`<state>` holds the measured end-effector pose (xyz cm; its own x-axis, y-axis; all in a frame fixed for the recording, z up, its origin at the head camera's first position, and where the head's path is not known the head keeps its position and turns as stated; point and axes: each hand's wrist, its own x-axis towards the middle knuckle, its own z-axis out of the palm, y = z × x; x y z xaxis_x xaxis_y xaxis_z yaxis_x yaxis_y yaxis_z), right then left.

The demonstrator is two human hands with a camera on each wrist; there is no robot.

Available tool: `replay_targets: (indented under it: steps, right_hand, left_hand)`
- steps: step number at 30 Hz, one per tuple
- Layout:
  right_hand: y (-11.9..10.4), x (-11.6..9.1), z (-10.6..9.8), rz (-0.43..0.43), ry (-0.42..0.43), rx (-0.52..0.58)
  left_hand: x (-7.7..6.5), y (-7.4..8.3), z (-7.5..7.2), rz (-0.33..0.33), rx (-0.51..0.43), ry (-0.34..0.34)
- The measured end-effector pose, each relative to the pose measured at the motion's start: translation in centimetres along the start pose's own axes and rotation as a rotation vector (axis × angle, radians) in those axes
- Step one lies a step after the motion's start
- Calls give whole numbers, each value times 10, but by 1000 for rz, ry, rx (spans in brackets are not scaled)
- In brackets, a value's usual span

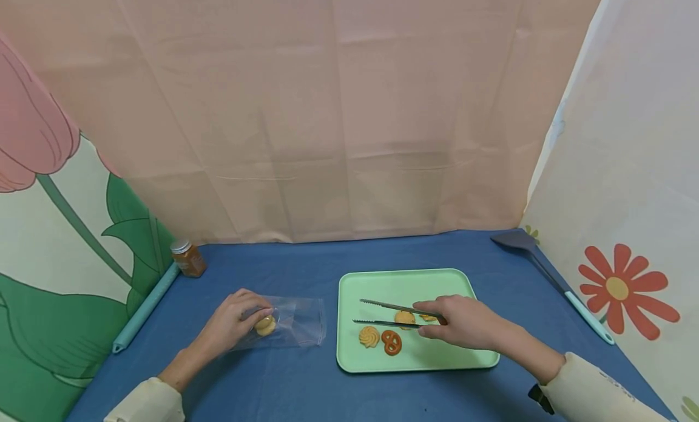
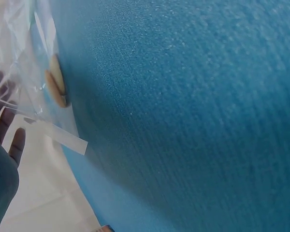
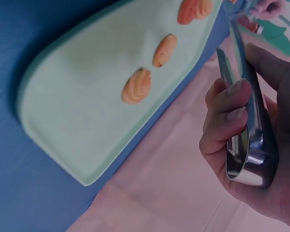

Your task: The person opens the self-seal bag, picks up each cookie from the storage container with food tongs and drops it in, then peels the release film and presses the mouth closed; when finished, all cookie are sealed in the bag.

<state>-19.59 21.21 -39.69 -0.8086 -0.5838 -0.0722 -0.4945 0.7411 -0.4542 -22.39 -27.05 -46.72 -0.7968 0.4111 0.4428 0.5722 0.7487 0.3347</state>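
A clear plastic bag [image 1: 306,319] lies on the blue cloth, with two cookies [image 1: 265,326] inside near its mouth. My left hand [image 1: 237,320] pinches the bag's edge at that end; the fingers partly show in the left wrist view. Metal tongs [image 3: 261,145] sit in my right hand [image 1: 464,320], thumb on one arm and fingers round the other. Their tips are apart with nothing between them, above the green tray [image 1: 453,279]. Beneath or beside the tongs are a swirl cookie [image 1: 369,336], a pretzel [image 1: 391,343], a round cookie [image 1: 405,318] and another cookie [image 1: 428,317], partly hidden by the hand.
A small jar [image 1: 189,259] with a metal lid stands at the back left, by a rolled teal item [image 1: 146,308]. Along the right edge lies a spatula [image 1: 551,276] with a dark head and pale blue handle. Fabric walls enclose the table at the back and sides.
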Motion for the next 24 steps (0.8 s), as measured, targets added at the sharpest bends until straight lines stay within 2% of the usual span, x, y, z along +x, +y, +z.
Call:
replay_targets:
  steps: [9,14,24]
  right_hand:
    - [0,-22,3,40,-40,-13]
    - [2,-24,7,57,-54,-26]
    - [5,-22,15,35,-60,-53]
  left_hand:
    - [1,0,0,0,-5,-5]
    - [0,-1,1,-4,11,-3]
    - [1,2,0,10,27,11]
